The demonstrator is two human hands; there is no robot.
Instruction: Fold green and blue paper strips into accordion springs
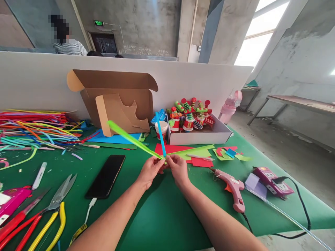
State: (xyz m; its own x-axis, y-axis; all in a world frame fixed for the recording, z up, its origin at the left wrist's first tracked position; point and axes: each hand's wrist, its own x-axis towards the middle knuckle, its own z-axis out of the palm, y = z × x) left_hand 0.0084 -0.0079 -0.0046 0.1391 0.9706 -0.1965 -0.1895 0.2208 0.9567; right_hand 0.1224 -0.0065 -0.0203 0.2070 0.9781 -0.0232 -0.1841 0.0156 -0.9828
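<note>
Above the table's middle, my left hand pinches the end of a long light-green paper strip, which slants up to the left. Close against it, my right hand is closed on the lower end of a blue paper strip that points upward. The two strips meet at the fingertips; whether they are joined there is hidden. Behind my right hand, more green paper and red paper lie on the table, with a thin pen-like tool on top.
On the right are a pink glue gun and a purple power box. A white box of paper-cup figures stands behind. To the left lie a phone, scissors and colourful strips. An open cardboard box stands at back.
</note>
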